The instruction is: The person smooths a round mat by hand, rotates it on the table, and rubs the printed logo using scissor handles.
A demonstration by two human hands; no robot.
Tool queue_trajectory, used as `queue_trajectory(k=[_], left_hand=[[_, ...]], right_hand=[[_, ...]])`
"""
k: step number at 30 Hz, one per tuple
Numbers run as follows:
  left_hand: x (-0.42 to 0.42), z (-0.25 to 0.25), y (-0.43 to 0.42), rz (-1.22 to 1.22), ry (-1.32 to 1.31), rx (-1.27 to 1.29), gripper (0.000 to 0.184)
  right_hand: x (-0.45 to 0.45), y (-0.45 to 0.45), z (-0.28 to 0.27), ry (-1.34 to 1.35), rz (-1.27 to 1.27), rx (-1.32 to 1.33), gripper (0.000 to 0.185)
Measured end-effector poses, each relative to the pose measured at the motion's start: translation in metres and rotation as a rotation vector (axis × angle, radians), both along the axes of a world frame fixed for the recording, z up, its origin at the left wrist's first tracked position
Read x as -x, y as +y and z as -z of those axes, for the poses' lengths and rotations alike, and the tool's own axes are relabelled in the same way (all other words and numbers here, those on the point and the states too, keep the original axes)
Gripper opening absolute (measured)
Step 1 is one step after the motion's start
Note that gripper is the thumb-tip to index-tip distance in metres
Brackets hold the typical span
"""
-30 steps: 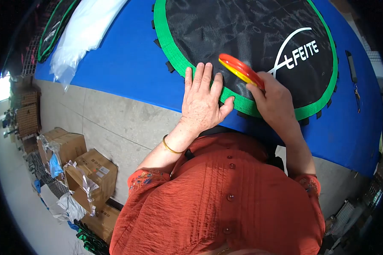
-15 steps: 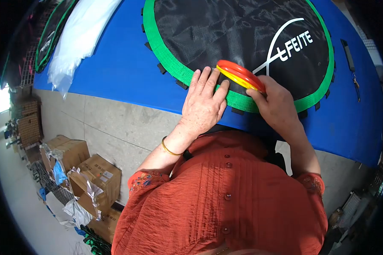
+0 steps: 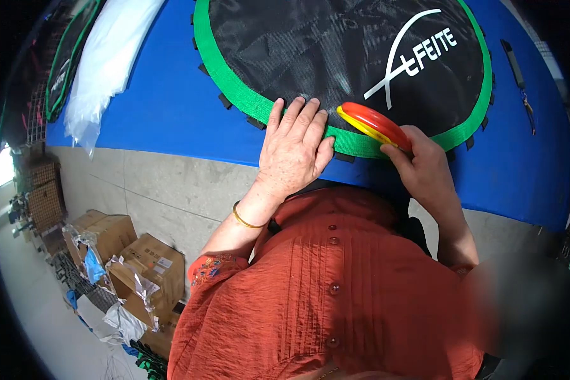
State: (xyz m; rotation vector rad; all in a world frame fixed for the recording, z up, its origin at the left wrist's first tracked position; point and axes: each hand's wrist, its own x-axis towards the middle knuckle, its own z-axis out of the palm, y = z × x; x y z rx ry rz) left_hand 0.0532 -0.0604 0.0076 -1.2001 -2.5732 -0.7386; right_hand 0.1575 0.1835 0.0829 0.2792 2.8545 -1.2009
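Note:
A round black trampoline mat (image 3: 278, 50) with a green band, black tabs round its edge and a white "FEITE" print lies on the blue table. My left hand (image 3: 292, 149) rests flat on the near green edge, fingers stretched out. My right hand (image 3: 424, 168) is closed on a red-and-yellow oval object (image 3: 375, 123), gripping its right end. It is tilted over the near edge of the mat, to the right of my left hand. I cannot make out exactly what kind of tool it is, or whether it touches the mat.
Clear plastic sheeting (image 3: 107, 63) and another green-edged black piece (image 3: 60, 82) lie at the left of the blue table (image 3: 164, 120). A dark strap with a metal clip (image 3: 514, 66) lies at the right. Open cardboard boxes (image 3: 152, 263) stand on the floor at lower left.
The mat has shifted slightly left in view, and my left hand with it. The red-and-yellow object in my right hand has moved a little right and down, away from my left fingers.

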Motion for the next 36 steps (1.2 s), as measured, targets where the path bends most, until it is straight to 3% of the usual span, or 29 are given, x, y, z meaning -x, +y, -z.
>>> queue_trajectory(k=[9, 24, 27, 36], left_hand=[[-0.001, 0.001, 0.001, 0.017, 0.048, 0.035, 0.045], [-0.004, -0.001, 0.006, -0.010, 0.013, -0.001, 0.044], [-0.003, 0.000, 0.005, -0.009, 0.022, -0.012, 0.044], [-0.003, -0.001, 0.005, 0.002, 0.012, -0.001, 0.043]], right_hand=[[0.020, -0.005, 0.017, 0.146, 0.051, -0.081, 0.020], [0.029, -0.005, 0.009, 0.031, 0.035, -0.061, 0.022], [0.021, -0.005, -0.006, -0.107, 0.029, -0.057, 0.022], [0.019, -0.011, 0.011, 0.005, 0.034, -0.092, 0.022]])
